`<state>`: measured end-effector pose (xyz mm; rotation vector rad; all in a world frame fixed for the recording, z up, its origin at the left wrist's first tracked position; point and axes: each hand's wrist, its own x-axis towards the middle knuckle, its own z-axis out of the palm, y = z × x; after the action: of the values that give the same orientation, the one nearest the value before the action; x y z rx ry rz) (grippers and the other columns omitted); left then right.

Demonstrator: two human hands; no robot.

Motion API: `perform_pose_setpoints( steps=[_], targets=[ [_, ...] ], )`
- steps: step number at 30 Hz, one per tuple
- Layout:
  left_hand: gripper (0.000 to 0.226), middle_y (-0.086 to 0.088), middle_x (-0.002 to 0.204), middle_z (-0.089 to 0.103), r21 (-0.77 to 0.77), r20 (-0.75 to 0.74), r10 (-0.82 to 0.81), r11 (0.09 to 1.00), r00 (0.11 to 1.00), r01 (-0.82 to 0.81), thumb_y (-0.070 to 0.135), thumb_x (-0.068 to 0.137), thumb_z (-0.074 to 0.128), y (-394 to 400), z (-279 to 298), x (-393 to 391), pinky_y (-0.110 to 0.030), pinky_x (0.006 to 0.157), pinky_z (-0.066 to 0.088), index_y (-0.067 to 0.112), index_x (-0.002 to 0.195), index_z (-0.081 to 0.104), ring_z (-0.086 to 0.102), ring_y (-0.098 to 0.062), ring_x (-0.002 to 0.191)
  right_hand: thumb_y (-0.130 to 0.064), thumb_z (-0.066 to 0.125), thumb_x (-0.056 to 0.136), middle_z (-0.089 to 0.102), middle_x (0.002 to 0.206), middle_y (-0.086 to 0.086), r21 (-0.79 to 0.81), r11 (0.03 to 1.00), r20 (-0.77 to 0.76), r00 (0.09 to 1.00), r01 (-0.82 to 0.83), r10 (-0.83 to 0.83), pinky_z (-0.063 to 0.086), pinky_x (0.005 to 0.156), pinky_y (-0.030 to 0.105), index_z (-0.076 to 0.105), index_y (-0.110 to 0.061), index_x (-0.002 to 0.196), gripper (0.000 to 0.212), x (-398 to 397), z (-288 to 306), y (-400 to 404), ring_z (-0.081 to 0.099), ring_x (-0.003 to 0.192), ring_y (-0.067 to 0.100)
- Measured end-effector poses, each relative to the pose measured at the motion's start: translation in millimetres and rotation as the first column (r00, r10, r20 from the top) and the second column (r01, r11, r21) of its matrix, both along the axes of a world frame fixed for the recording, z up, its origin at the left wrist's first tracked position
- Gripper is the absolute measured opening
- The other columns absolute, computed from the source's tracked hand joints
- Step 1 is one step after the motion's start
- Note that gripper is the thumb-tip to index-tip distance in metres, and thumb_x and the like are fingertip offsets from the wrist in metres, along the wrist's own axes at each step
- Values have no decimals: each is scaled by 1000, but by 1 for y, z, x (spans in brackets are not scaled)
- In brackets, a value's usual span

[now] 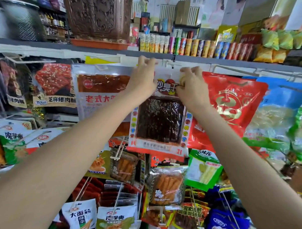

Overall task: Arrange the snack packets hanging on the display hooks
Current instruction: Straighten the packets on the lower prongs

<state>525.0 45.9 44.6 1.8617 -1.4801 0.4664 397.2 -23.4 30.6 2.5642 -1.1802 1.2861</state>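
Risk, drop: pkt could slip off or miss the hook if its hang hole isn't seated; hole and hook tip are hidden behind the fingers, so can't tell whether it's on.
Risk, tear: pulling down on the thin header w/ both hands could rip the hole area, by my read.
Risk, knock-on: neighbours hang tight on both sides; a sideways tug could swing them or unhook one.
Item: dark snack packet [160, 120], white/red border, dark contents in a clear window, hanging upright at the top row, just under the shelf edge [104, 51].
Left hand [145, 76]: fingers curled, pinching the pkt's upper-left corner; fingertips [143, 59] reach up to the rail level.
Right hand [191, 83]: fingers bunched, pinching the pkt's upper-right header; exact contact partly hidden.
Pkt vs fingers: header sits between the two sets of fingertips; body hangs straight below them, between the wrists.
Left of left fingers: clear-window red packet [99, 88], touching or overlapping the held pkt's edge; can't tell which.
Right of right fingers: red foil bag [234, 100], just beside, edge tucked behind the hand.
Below fingers: more rows of pkts on hooks [117, 197], well under the held one.
Above fingers: crisp tubes [184, 46] on the shelf.
Step, judged: seating or straightening this pkt on its hook.
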Motion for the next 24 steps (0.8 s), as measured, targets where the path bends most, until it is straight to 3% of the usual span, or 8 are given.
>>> perform_pose_setpoints(
  steps=[5,8,11,13,16,18,21,24],
  targets=[
    [83,-10,155,-7,181,351,-62,983,934,-3,17,83,66,-2,-65,11,-42,106,35,24,146,13,11,-34,141,-24,74,76,-15,156,10,-41,999,-235,972,-32,22,49,90,44,10,-23,148,96,-6,-66,-11,14,140,41],
    [80,-9,155,-13,360,446,-51,924,893,-127,19,85,63,-4,-93,20,-48,114,13,22,147,13,-6,-34,143,-22,74,77,-26,153,8,30,1000,-384,923,7,5,41,101,44,3,-23,149,101,1,-83,-22,14,140,40],
    [73,-9,156,-9,440,416,-79,889,906,-124,12,87,58,0,-108,31,-47,116,8,21,147,16,-9,-31,143,-9,67,81,-29,152,10,164,986,-368,930,37,27,44,98,44,-4,-26,148,99,14,-90,-28,13,140,42],
    [68,-9,156,-1,442,374,-98,893,922,-85,11,88,56,6,-114,34,-44,116,8,19,145,22,-3,-31,143,-4,59,84,-20,153,17,184,982,-309,951,39,20,40,101,48,7,-20,149,85,20,-92,-18,17,138,46],
    [55,-13,152,19,307,240,-98,951,966,21,8,87,53,26,-120,32,-40,114,17,13,139,37,17,-31,140,2,53,77,21,149,27,-92,995,-126,992,-25,13,40,97,55,43,-7,133,58,24,-104,8,34,127,48],
    [45,-14,143,37,146,216,-93,987,972,62,5,83,54,46,-130,33,-43,107,29,8,128,50,34,-32,130,4,52,74,37,138,27,-203,971,3,992,-126,129,43,90,52,51,-4,121,47,29,-115,30,43,116,45],
    [30,-12,121,51,-48,208,-75,995,975,87,6,82,53,85,-157,44,-36,96,38,6,111,60,46,-26,112,6,47,78,42,128,25,-227,903,29,924,-365,381,43,90,43,53,-1,113,37,35,-134,71,45,111,36],
    [27,-7,110,48,-69,184,-61,995,981,75,10,84,43,132,-196,65,-32,88,39,4,103,61,47,-25,100,4,41,86,53,112,23,-185,782,-62,801,-595,595,50,76,42,58,-1,104,25,45,-168,110,54,96,37]
  ],
)
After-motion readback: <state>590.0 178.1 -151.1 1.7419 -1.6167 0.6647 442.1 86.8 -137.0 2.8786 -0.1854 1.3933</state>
